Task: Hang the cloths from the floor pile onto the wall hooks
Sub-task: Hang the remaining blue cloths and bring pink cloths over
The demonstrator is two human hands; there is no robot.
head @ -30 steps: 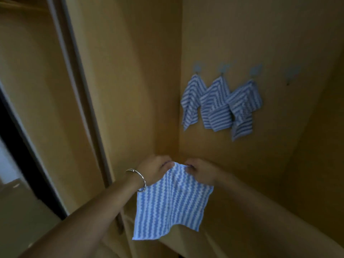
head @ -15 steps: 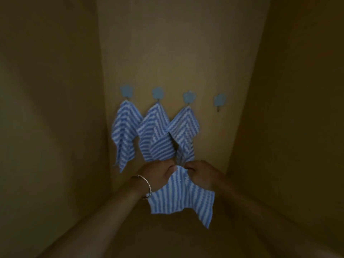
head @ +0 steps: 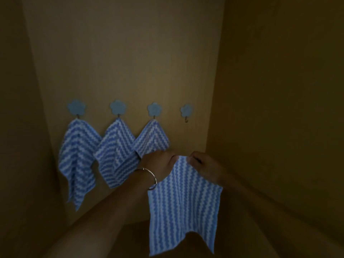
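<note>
A blue-and-white striped cloth [head: 183, 205] hangs between my hands. My left hand [head: 159, 163] pinches its top edge on the left, my right hand [head: 203, 166] pinches the top edge on the right. On the back wall are several blue flower-shaped hooks. Three of them each carry a striped cloth: left cloth [head: 78, 157], middle cloth [head: 116, 151], third cloth [head: 151, 139]. The rightmost hook [head: 186, 111] is bare, with its small metal hook showing below the flower. My hands are below and slightly to the side of that bare hook.
Yellow-brown walls close in on three sides: a left wall [head: 22, 146], the back wall [head: 122, 53] and a right wall [head: 279, 108]. The light is dim. A metal bangle [head: 149, 176] sits on my left wrist.
The view has swung from the left door frame to face the hooks squarely. My hands, still holding the cloth, have come nearer to the wall and shifted right toward the bare hook.
</note>
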